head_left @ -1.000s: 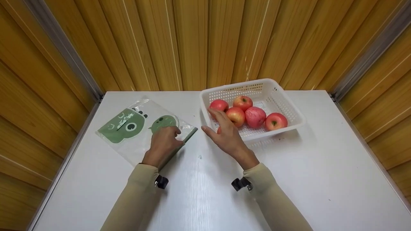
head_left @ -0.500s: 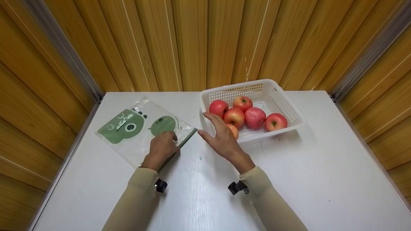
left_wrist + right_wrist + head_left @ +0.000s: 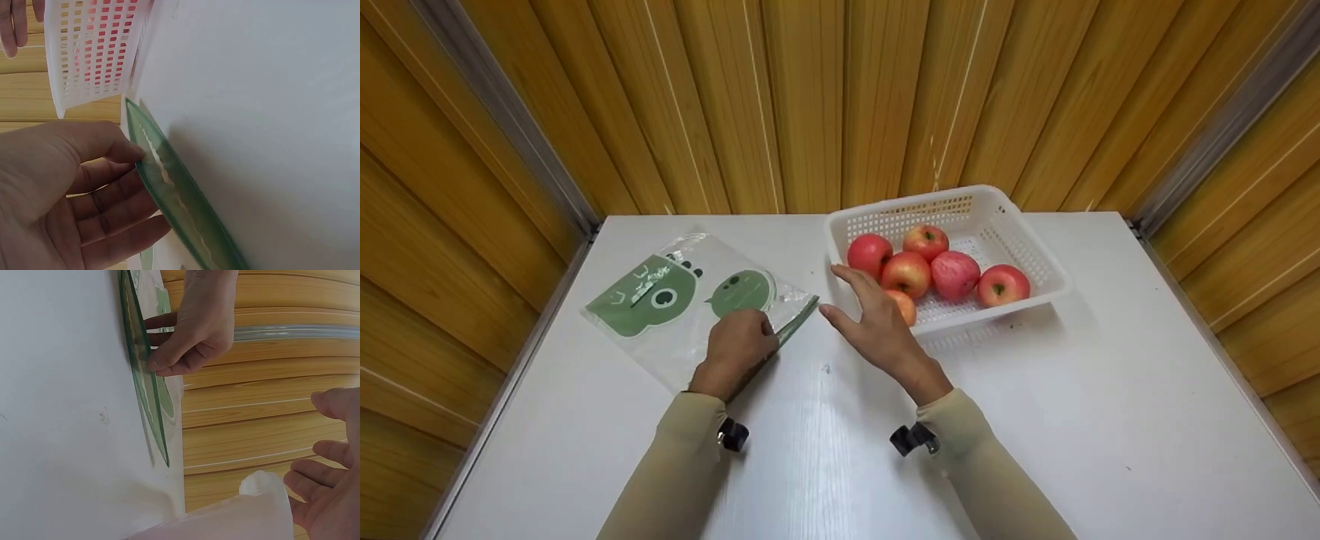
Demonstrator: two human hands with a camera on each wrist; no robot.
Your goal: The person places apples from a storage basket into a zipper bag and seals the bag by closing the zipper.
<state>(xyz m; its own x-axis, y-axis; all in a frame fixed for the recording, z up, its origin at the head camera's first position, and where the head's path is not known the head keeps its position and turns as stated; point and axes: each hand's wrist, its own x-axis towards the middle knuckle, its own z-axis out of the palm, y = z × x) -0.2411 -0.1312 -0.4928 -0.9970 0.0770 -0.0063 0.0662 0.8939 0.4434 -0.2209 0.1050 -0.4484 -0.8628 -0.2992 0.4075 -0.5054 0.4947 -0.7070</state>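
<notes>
My left hand (image 3: 737, 346) pinches one edge of a clear plastic zip bag (image 3: 660, 349) printed with green cartoon dinosaur shapes. The bag lies flat at the left. In the left wrist view its green-edged mouth (image 3: 171, 180) gapes slightly, with thumb and fingers on the upper edge. My right hand (image 3: 883, 330), fingers spread, hovers by the near left corner of a white perforated plastic basket (image 3: 1039, 244) and holds nothing. Several red apples (image 3: 956, 275) sit in the basket. One orange-red apple (image 3: 901, 306) in that corner is partly hidden by the right hand.
The white tabletop (image 3: 825, 457) carries bag and basket, the basket close to the back edge. Yellow wood-patterned panels (image 3: 810, 105) rise behind the table and on both sides.
My right hand has drawn back slightly from the basket, uncovering more of the near-corner apple. The left hand has shifted a little toward me along the bag's edge, and the mouth shows wider.
</notes>
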